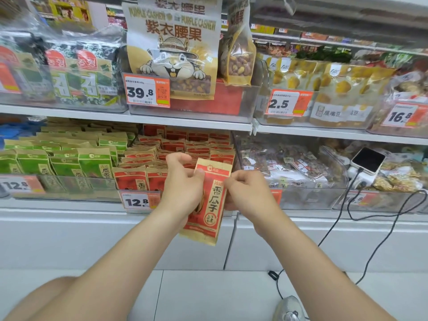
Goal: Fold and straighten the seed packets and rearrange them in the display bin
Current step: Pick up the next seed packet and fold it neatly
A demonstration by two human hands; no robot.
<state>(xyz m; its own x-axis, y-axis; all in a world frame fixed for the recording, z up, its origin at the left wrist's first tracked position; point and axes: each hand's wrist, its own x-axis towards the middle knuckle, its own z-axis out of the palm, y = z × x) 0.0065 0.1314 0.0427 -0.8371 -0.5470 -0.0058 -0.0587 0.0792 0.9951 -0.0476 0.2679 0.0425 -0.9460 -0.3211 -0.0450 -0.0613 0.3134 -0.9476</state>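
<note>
Item 1, far left: green packets [69, 158], standing in fairly even rows in their own bin. I count these as outside the job.

Item 2, centre left: display bin [139, 190] holding the red seed packets [185, 144]. Two stand upright at the front left. Those behind look looser, with several leaning or lying flat. My hands hide the front right corner, so I cannot tell what stands there. A price tag [136, 201] reading 12.8 hangs on the bin's front.

Item 3, centre: left hand [183, 184]. Its fingers are curled and the thumb pinches the upper left edge of the held packet [212, 200].

Item 4, centre: the held packet, one red seed packet, out of the bin and on its near side, hanging just below and in front of the bin's front wall. It tilts slightly and its printed face is towards me. The top flap looks flat, not folded.

Item 5, centre right: right hand [245, 193]. Its fingers are closed in a pinch on the packet's right edge, about level with the left thumb, so the packet is stretched between both grips.

Item 6, far right: a phone [368, 161] on a charger, resting on a neighbouring bin.

Status: I judge the task partway done. This packet needs folding and returning, and the back rows need tidying.
</note>
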